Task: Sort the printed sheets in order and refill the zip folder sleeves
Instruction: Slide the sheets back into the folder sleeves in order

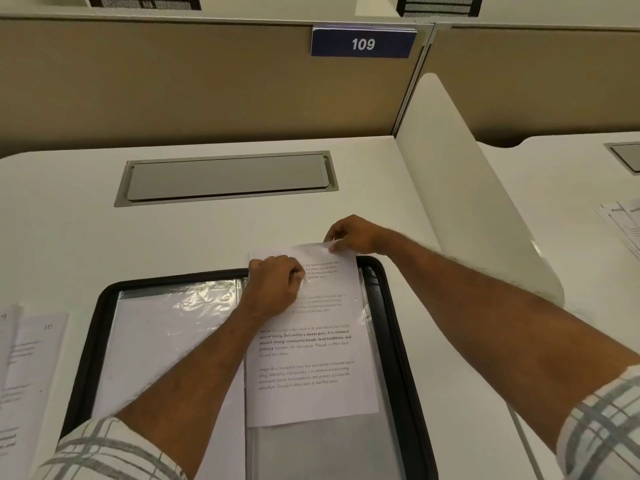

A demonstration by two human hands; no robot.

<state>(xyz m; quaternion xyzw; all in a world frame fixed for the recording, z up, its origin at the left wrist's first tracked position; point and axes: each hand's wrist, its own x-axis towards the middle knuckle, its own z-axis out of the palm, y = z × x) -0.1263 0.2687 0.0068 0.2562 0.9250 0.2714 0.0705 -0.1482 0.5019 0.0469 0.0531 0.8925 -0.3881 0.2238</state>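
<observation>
An open black zip folder [85, 341] lies on the white desk, with clear plastic sleeves on both halves. A printed sheet [308, 358] sits partway inside the right-hand sleeve [365, 317], its top sticking out past the folder's far edge. My left hand [273, 285] has curled fingers and pinches the sleeve's opening at the sheet's upper left. My right hand [348, 235] pinches the sheet's top right corner. The left-hand sleeve [166, 327] holds a pale sheet.
More printed sheets [24, 368] lie at the desk's left edge, others [623, 223] on the neighbouring desk at right. A grey cable hatch [227, 178] is set in the desk behind the folder. A white divider [467, 188] stands at right, a tan partition behind.
</observation>
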